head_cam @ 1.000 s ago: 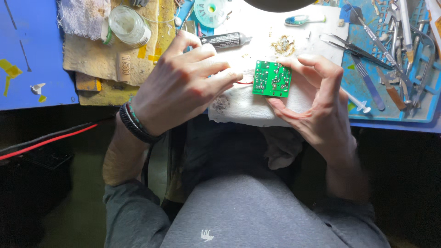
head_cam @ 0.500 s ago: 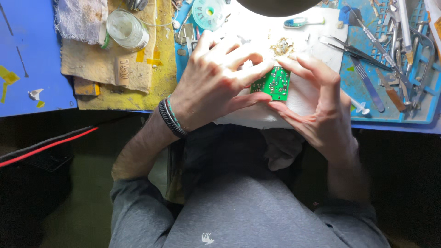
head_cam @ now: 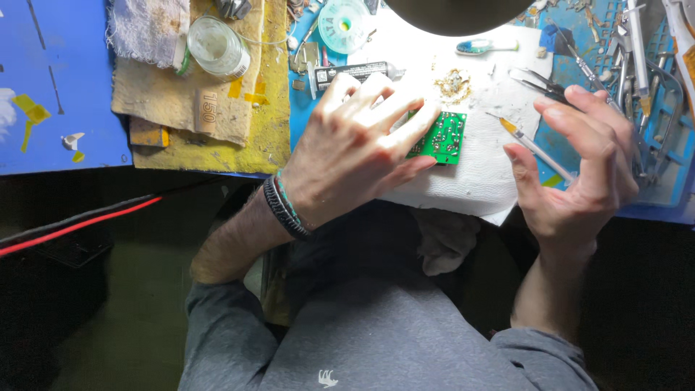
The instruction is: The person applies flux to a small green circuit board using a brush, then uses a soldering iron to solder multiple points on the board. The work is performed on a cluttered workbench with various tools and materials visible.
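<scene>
On bench | glass jar [head_cam: 217,45], seemingly empty | left hand [head_cam: 355,148] holds circuit board [head_cam: 443,137]

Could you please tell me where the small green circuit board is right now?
In the head view, the green circuit board lies on the white paper towel mid-bench, under the left hand's fingertips, left of the open right hand.

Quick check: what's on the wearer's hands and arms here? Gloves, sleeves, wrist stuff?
No gloves: both the left hand and the right hand are bare. Grey sleeves are pushed up, leaving the forearms uncovered. The left wrist carries stacked dark bracelets, one with a teal strand. Nothing shows on the right wrist.
</scene>
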